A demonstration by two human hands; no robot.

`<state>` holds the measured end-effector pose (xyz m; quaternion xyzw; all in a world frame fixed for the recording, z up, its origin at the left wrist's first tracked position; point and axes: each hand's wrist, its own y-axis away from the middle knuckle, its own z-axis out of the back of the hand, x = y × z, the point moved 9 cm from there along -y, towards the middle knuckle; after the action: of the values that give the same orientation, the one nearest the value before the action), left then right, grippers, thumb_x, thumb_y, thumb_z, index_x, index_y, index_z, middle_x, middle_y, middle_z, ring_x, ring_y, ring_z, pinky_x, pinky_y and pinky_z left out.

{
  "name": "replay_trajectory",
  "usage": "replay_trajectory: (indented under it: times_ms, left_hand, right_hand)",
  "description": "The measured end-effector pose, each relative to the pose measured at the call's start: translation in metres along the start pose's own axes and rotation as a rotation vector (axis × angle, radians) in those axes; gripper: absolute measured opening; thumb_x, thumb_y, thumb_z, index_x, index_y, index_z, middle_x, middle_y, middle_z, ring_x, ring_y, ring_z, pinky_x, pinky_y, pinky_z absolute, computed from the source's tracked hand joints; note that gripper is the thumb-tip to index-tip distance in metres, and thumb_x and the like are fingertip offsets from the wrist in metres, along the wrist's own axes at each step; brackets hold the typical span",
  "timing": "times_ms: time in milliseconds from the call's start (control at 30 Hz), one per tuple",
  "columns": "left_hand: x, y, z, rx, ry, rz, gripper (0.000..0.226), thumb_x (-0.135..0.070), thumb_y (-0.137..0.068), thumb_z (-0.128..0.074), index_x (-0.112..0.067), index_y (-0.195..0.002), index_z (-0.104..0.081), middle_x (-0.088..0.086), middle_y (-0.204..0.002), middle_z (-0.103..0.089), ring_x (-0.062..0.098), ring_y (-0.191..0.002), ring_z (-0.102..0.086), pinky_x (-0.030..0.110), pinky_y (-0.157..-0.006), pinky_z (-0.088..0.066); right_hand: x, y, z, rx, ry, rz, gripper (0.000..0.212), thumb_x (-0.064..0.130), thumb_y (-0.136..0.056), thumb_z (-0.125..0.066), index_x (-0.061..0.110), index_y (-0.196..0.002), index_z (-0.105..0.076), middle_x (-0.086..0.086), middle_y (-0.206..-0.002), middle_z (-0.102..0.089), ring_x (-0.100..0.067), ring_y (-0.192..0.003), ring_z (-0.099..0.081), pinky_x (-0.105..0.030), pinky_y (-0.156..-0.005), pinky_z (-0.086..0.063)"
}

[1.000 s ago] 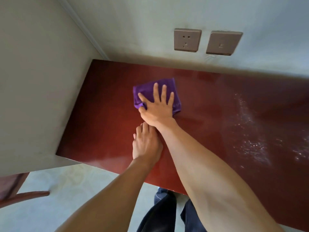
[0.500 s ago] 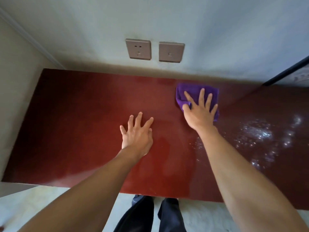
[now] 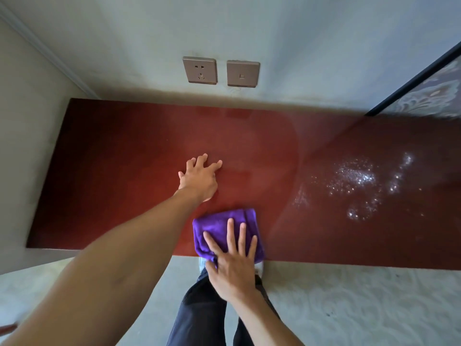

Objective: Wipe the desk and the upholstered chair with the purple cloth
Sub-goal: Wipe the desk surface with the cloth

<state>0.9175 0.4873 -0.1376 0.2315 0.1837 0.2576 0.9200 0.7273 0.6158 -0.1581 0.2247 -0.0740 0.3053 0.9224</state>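
A folded purple cloth (image 3: 219, 226) lies at the near edge of the dark red desk (image 3: 112, 156). My right hand (image 3: 232, 265) presses flat on the cloth, fingers spread, with the palm past the desk's edge. My left hand (image 3: 199, 178) rests flat on the desk's middle, fingers apart, holding nothing. White dusty specks (image 3: 354, 178) cover the right part of the desk. The upholstered chair is out of view.
Two wall sockets (image 3: 199, 70) sit on the wall behind the desk. A dark-framed panel (image 3: 424, 81) leans at the back right. A side wall (image 3: 25, 121) closes the desk's left end. My legs and shoes stand on the pale floor (image 3: 349, 308) below the edge.
My right hand has dragged the purple cloth from the back of the desk toward me, down to the near edge. My left hand stays flat near the middle.
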Motion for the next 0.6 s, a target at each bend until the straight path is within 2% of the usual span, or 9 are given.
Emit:
replay_trajectory:
  times_ms: [100,167,267,400,500,600]
  left_hand:
    - [0.001,0.004,0.0,0.035,-0.001,0.003,0.058,-0.024,-0.099,-0.04,-0.049,-0.151,-0.029,0.0,-0.165,-0.015,0.036,-0.147,-0.015,0.07,-0.111,-0.029]
    - [0.003,0.005,-0.003,0.043,-0.001,0.006,0.058,-0.024,-0.1,-0.039,-0.049,-0.151,-0.028,0.0,-0.166,-0.013,0.035,-0.148,-0.013,0.07,-0.111,-0.028]
    - [0.003,0.001,-0.005,0.026,-0.004,-0.006,0.055,-0.026,-0.102,-0.037,-0.049,-0.151,-0.028,0.001,-0.165,-0.013,0.037,-0.147,-0.014,0.071,-0.11,-0.029]
    - [0.002,-0.005,-0.006,0.026,-0.009,-0.011,0.053,-0.026,-0.102,-0.036,-0.048,-0.149,-0.032,0.003,-0.163,-0.016,0.037,-0.143,-0.018,0.071,-0.107,-0.033]
    - [0.003,-0.009,-0.006,0.013,0.015,-0.014,0.051,-0.026,-0.102,-0.036,-0.049,-0.148,-0.035,0.004,-0.162,-0.018,0.038,-0.141,-0.02,0.071,-0.106,-0.034]
    - [0.003,-0.012,-0.003,-0.014,0.059,0.006,0.048,-0.027,-0.102,-0.035,-0.049,-0.144,-0.041,0.002,-0.161,-0.021,0.037,-0.141,-0.02,0.072,-0.106,-0.033]
  right_hand:
    - [-0.014,0.0,0.009,0.002,0.004,0.015,0.069,0.052,-0.086,-0.053,0.058,-0.151,-0.033,-0.004,-0.173,-0.009,-0.038,-0.158,-0.01,-0.066,-0.122,-0.016]
    - [-0.044,-0.005,0.023,-0.024,0.003,-0.032,0.067,0.051,-0.088,-0.046,0.06,-0.152,-0.028,-0.002,-0.173,-0.007,-0.036,-0.159,-0.008,-0.063,-0.125,-0.013]
    - [-0.124,-0.027,0.057,-0.088,0.008,-0.246,0.067,0.053,-0.09,-0.038,0.057,-0.155,-0.024,-0.006,-0.173,-0.006,-0.038,-0.158,-0.008,-0.062,-0.125,-0.013]
    - [-0.204,-0.082,0.089,-0.075,-0.058,-0.515,0.067,0.057,-0.093,-0.026,0.054,-0.158,-0.012,-0.009,-0.173,0.007,-0.038,-0.158,0.008,-0.063,-0.125,-0.005]
    - [-0.208,-0.136,0.103,-0.088,-0.168,-0.619,0.066,0.059,-0.095,-0.025,0.055,-0.158,-0.009,-0.011,-0.171,0.016,-0.039,-0.156,0.018,-0.065,-0.123,0.003]
    - [-0.172,-0.162,0.105,-0.086,-0.105,-0.487,0.069,0.061,-0.092,-0.025,0.054,-0.158,-0.008,-0.014,-0.172,0.012,-0.043,-0.156,0.015,-0.066,-0.123,0.002]
